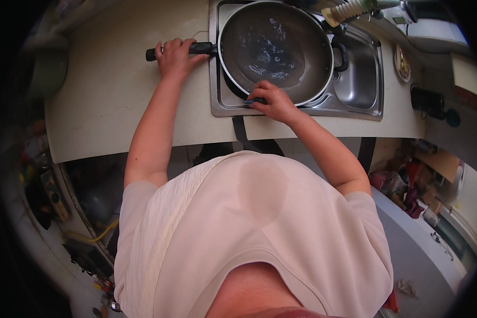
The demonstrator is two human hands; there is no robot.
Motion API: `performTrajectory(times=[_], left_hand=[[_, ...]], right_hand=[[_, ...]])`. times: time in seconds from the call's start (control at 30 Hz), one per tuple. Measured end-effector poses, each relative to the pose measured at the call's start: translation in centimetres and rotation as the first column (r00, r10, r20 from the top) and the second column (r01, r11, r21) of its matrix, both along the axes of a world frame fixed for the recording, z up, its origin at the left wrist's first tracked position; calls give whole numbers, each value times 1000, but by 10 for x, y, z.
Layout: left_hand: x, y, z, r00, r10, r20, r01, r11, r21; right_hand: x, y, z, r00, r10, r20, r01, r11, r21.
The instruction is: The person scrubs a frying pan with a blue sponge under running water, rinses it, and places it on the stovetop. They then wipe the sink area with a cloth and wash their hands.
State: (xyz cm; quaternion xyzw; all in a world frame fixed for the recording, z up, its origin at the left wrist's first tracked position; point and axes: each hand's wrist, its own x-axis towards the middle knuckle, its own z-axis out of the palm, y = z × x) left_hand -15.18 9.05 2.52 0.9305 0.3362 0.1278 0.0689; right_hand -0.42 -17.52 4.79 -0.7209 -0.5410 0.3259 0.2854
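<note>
A large dark wok with a pale metal rim rests over the left part of a stainless steel sink. Its long black handle points left, and my left hand is wrapped over that handle. At the near rim, my right hand pinches a small dark and blue object, whose kind I cannot tell. The wok's inside looks wet and shiny, with pale reflections. A short black loop handle stands out on its right side. Part of the object is hidden by my fingers.
The sink is set in a cream countertop. Above the sink's far edge hangs a ribbed, hose-like tap end. On the right are a small dish and a black container. A greenish pot stands at the far left.
</note>
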Motion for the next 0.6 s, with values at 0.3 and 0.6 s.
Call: performTrajectory(times=[0.3, 0.6], left_hand=[[0, 3, 2, 1000, 3, 11, -3, 1000, 7], [2, 0, 3, 1000, 23, 3, -23, 1000, -13]], right_hand=[[8, 149, -36, 964, -262, 50, 259, 963, 70], [93, 223, -66, 546, -572, -612, 717, 697, -12]])
